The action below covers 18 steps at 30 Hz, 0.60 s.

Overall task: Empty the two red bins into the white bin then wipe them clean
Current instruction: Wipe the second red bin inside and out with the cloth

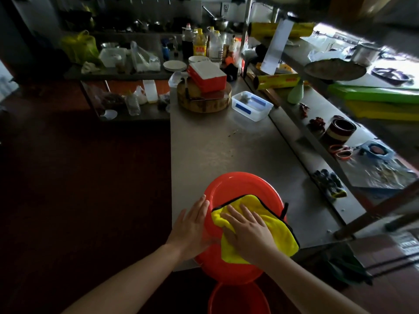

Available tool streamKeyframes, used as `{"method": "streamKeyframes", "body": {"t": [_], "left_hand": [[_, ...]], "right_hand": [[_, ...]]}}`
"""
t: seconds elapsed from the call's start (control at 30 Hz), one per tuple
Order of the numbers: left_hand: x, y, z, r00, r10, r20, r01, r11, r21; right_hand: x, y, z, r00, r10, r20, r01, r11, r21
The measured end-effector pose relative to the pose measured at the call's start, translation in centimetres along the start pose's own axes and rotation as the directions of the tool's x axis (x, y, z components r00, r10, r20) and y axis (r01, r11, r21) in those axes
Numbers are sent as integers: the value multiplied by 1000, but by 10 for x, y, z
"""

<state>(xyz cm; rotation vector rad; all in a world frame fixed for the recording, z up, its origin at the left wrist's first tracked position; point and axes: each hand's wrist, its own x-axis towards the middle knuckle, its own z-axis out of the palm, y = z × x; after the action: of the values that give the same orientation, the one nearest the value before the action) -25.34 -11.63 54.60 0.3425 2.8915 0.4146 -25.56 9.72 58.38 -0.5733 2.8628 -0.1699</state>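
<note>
Steel counter [215,143], red bin [229,186] mouth upward

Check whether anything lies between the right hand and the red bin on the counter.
Yes: the yellow cloth lies under the right hand, between it and the red bin. The left hand touches the bin's side directly.

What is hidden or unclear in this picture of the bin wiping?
Head view:
Upper red bin: inside partly covered by the yellow cloth and right hand.
Lower red bin: cut off by the bottom edge, overlapped by the upper bin.
Floor on the left: too dark to read.
</note>
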Motion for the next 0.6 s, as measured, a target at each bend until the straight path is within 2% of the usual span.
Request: {"method": "streamKeyframes", "body": {"t": [0.37, 0.6], "left_hand": [[4, 2, -15, 1000, -10, -14, 11, 999, 32], [3, 4, -12, 999, -38, 20, 36, 997, 62]], "right_hand": [[101, 10, -31, 985, 172, 21, -173, 984, 42], [53, 5, -17, 994, 106, 13, -107, 994, 21]]}}
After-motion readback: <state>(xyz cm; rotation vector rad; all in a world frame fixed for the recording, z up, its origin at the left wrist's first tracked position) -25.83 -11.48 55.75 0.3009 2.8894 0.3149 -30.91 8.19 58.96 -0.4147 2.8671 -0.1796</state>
